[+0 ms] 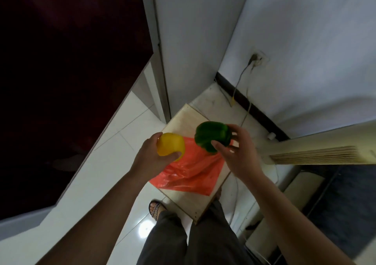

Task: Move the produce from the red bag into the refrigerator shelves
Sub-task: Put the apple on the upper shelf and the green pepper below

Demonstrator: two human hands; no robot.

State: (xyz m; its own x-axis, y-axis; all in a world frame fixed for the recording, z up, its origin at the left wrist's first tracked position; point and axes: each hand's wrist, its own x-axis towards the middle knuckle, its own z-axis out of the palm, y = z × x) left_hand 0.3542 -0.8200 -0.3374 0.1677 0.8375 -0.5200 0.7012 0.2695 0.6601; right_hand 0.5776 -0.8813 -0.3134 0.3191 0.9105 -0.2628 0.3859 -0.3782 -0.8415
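My left hand [150, 159] grips a yellow bell pepper [171, 143] above the floor, just left of the red bag. A green bell pepper [211, 136] is held by my right hand [238, 152] above the bag's far corner. The red plastic bag [193, 171] lies flat and crumpled on a low pale wooden board [183, 122]. The dark red refrigerator door [61, 81] fills the left side and appears shut; no shelves show.
A white door frame [160, 61] and wall stand behind the board. A wall socket [257, 59] with cables hangs at the back right. A cream fan-like appliance [315, 150] sits to the right. My legs and a sandalled foot [155, 207] stand on the glossy white tiles.
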